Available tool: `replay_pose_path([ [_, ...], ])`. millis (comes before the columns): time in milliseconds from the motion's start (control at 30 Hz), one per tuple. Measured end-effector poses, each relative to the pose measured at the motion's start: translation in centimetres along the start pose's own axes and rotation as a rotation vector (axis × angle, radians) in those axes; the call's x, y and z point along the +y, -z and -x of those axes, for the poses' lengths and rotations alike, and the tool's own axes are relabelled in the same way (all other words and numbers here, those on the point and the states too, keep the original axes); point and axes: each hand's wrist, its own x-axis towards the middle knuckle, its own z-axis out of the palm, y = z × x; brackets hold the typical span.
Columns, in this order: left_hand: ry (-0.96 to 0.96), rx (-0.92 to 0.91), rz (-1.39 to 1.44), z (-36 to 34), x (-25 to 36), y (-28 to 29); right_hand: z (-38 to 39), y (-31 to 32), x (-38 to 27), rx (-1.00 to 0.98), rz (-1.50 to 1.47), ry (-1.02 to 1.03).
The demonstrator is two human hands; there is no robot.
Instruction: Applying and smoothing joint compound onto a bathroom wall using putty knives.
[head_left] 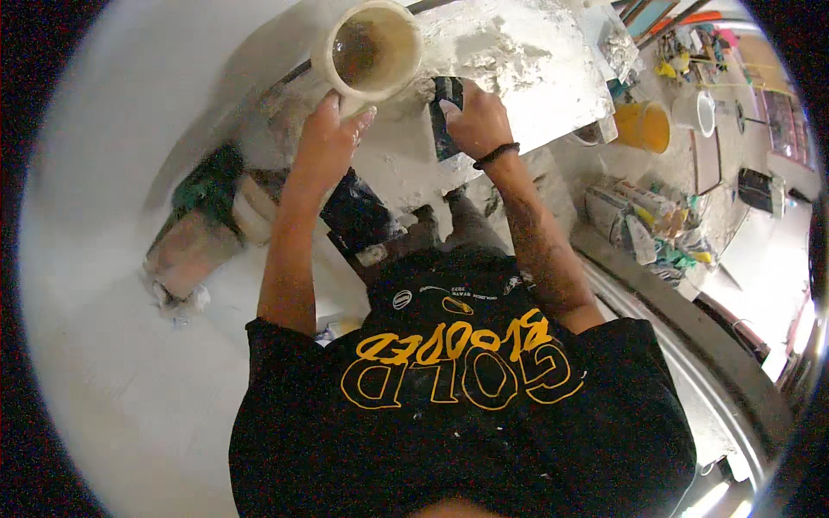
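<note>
My left hand (332, 138) is closed on the lower edge of a cream plastic jug (413, 47), apparently at its handle. The jug is tipped so its mouth faces me, and some murky liquid shows inside. To its right, my right hand (477, 121) grips a black flat scraper (446, 138), thumb along its face. The scraper stands against the white-coated worktop (566, 91). Lumpy wet plaster (501, 60) is spread over the worktop just beyond my right hand.
A yellow bucket (643, 127) and a white bucket (694, 114) stand past the worktop's right edge. Filled bags (617, 216) lie on the floor at right. At left, a dark green bag (207, 181) and a brownish container (192, 255) sit by the pale wall (95, 259).
</note>
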Motion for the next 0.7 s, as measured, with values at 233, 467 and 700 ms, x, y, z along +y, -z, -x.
replay_pose_path([
  [233, -0.267, 0.146, -0.461, 0.0, 1.5, -2.3, 0.1, 5.2, 1.6, 0.063, 0.023, -0.016],
  [467, -0.320, 0.155, -0.519, -1.9, 0.1, -3.8, -0.4, 4.0, 4.6, 0.078, 0.025, -0.050],
  [700, -0.339, 0.268, -0.605, -1.8, 0.2, -4.8, -1.2, 2.5, 1.7, 0.035, 0.035, 0.007],
])
